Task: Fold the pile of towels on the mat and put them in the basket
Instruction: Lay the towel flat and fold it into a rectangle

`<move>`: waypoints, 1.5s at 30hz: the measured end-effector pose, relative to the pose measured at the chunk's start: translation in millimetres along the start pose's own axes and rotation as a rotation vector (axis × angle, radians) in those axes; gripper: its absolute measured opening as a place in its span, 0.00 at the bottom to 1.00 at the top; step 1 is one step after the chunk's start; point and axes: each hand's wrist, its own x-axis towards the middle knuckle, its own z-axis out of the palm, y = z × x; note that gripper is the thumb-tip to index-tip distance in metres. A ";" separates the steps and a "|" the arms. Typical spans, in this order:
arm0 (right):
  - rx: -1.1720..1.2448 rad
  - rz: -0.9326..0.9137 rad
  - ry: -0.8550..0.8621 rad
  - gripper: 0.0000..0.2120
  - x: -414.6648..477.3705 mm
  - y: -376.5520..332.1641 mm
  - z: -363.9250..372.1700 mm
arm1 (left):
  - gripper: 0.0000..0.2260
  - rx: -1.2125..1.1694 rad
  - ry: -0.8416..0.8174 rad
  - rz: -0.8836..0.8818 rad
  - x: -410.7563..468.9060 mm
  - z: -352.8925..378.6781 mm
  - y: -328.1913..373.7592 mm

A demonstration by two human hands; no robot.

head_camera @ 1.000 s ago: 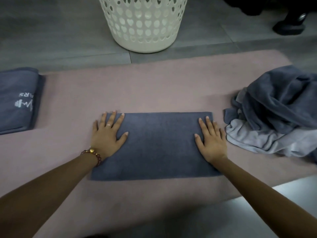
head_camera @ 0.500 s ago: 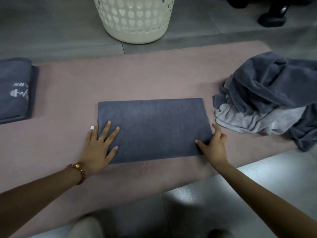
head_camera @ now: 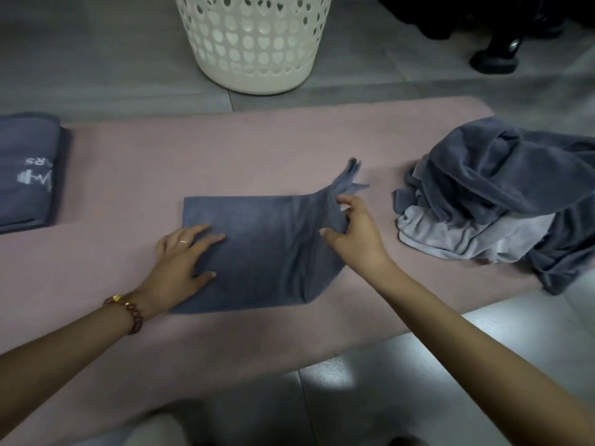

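Head view: basket [head_camera: 254, 43] contents hidden; right hand [head_camera: 354, 235] pinches towel [head_camera: 267, 249].

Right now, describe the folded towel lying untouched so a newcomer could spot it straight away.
Find the pink mat in front of the white basket. At its far left end lies a folded dark towel, the only one bearing a white printed logo.
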 end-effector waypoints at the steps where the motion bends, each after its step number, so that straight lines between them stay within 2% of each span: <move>1: -0.035 -0.069 -0.067 0.28 -0.9 -18.1 11.2 | 0.19 -0.235 0.021 -0.045 6.7 -6.5 3.9; 3: -0.096 -0.212 -0.207 0.30 -7.6 -46.0 41.1 | 0.09 -0.747 0.029 -0.284 18.8 -19.6 14.3; 4: -0.108 -0.287 -0.284 0.32 -13.0 -54.0 56.1 | 0.09 -0.942 0.029 -0.435 24.8 -24.3 19.0; 5: -0.107 -0.349 -0.382 0.34 -19.4 -59.0 70.7 | 0.13 -1.078 0.022 -0.581 28.8 -26.0 20.2; 7: -0.162 -0.411 -0.586 0.41 -28.5 -55.1 94.3 | 0.19 -1.213 -0.012 -0.734 27.5 -24.0 16.2; 9: -0.352 -0.430 -0.647 0.46 -31.0 -34.5 110.1 | 0.18 -1.256 -0.045 -0.800 24.1 -21.5 18.2; 11: -0.550 -0.477 -0.548 0.45 -27.8 -8.7 115.0 | 0.16 -1.103 0.032 -0.717 19.9 -16.6 18.5; 13: -0.665 -0.526 -0.425 0.43 -20.5 18.5 113.6 | 0.27 -0.885 0.060 -0.435 17.8 -11.3 17.1; 14: -0.683 -0.530 -0.391 0.43 -17.5 30.5 109.8 | 0.29 -0.756 0.047 -0.322 19.0 -9.8 20.7; 17: -0.721 -0.473 -0.404 0.44 -12.5 58.9 98.3 | 0.23 -0.474 0.173 -0.187 18.6 -4.8 23.7; 19: -0.763 -0.483 -0.429 0.41 -13.8 70.0 95.2 | 0.19 -0.427 0.276 -0.201 14.0 -2.9 22.6; 23: -0.764 -0.562 -0.410 0.35 -16.0 76.4 102.5 | 0.20 -0.371 0.277 -0.275 0.6 -0.1 7.1; 26: -0.793 -0.584 -0.396 0.33 -16.7 74.6 107.5 | 0.20 -0.350 0.229 -0.365 -4.6 0.2 -2.2; 29: -0.814 -0.510 -0.365 0.35 -18.2 76.3 108.6 | 0.23 -0.358 0.129 -0.383 -1.7 -2.7 -8.0; 31: -0.784 -0.473 -0.366 0.36 -19.3 82.7 107.6 | 0.23 -0.340 0.120 -0.384 -0.2 -4.8 -7.4; 35: -0.814 -0.590 -0.347 0.41 -16.0 95.1 95.7 | 0.21 -0.344 0.173 -0.353 -9.1 -1.4 5.5; 40: -0.768 -0.854 -0.339 0.27 -19.4 97.4 75.4 | 0.21 -0.360 0.154 -0.387 -12.0 1.2 9.9; 45: -0.764 -0.824 -0.295 0.26 -30.6 103.0 82.0 | 0.26 -0.090 -0.031 -0.424 -10.5 -0.7 20.6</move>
